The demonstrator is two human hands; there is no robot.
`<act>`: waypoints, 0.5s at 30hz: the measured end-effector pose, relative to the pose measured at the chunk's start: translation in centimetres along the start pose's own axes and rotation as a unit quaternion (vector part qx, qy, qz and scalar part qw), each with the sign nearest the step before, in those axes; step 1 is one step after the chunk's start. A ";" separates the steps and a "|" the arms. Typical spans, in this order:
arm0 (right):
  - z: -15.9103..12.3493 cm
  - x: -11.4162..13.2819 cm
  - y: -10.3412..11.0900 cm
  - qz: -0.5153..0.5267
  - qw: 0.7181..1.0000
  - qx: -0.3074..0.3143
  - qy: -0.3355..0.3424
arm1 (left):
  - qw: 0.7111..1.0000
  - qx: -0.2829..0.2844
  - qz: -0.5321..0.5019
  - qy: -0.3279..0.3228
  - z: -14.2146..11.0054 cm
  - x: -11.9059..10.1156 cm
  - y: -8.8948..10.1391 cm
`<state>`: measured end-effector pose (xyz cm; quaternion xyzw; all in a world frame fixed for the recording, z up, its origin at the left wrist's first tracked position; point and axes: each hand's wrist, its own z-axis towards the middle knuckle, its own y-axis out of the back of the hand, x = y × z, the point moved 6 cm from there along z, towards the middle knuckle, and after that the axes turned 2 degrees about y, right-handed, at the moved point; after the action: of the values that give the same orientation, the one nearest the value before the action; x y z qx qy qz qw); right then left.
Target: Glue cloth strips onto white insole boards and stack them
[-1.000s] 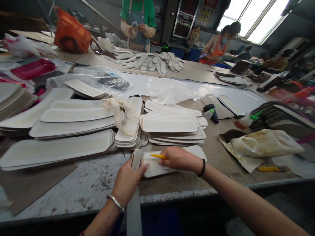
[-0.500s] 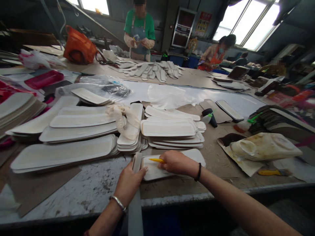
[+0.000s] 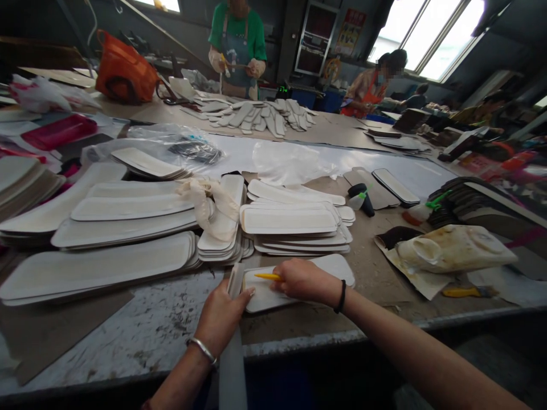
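Near the table's front edge lies a long white rounded panel (image 3: 337, 273). My right hand (image 3: 299, 280) is closed over it on a slim yellow tool (image 3: 267, 277), whose pointed end sticks out to the left; its other end is hidden under the hand. My left hand (image 3: 224, 310) is closed around a long pale strip (image 3: 233, 364) that runs down past the table edge. The left thumb reaches the panel's left end. Just behind both hands stand a stack of white panels (image 3: 290, 221) and a crumpled cream cloth (image 3: 220, 213) on more panels.
More panel stacks (image 3: 98, 265) fill the left side. At right are a stained cut-open plastic container (image 3: 461, 247), a yellow-handled brush (image 3: 464, 292) and a small bottle with a green tip (image 3: 416, 213). Across the table, a person in a green shirt (image 3: 239, 45) stands behind a heap of pieces (image 3: 260, 117).
The view has shifted slightly, so most things sit a little further left. Both hands keep their holds, with hardly any movement over the panel. The co-worker's hands opposite have moved a little.
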<state>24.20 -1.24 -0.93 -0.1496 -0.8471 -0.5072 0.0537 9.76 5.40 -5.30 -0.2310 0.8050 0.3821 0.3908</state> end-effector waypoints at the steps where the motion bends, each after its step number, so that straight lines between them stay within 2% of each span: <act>1: 0.1 0.0 -0.1 0.000 1.000 0.000 0.000 | 1.000 0.001 0.002 0.000 0.0 0.0 0.0; 6: 0.3 0.4 -0.1 0.000 1.000 -0.001 -0.013 | 1.000 0.007 0.014 0.002 0.0 0.0 0.0; 9: -0.9 -0.2 0.3 -0.001 1.000 0.000 -0.026 | 1.000 0.011 0.019 0.007 -0.3 -0.2 0.1; 11: -2.4 -1.7 0.7 -0.005 0.999 0.000 -0.047 | 1.000 0.015 0.020 0.013 -0.4 -0.3 0.1; 15: -6.4 -6.8 1.2 0.039 0.991 -0.041 -0.119 | 0.999 0.021 0.032 0.028 -0.4 0.0 0.2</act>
<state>30.65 -7.70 1.54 -0.2440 -0.8195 -0.5173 -0.0344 9.48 5.22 -5.08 -0.2077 0.8307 0.3702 0.3602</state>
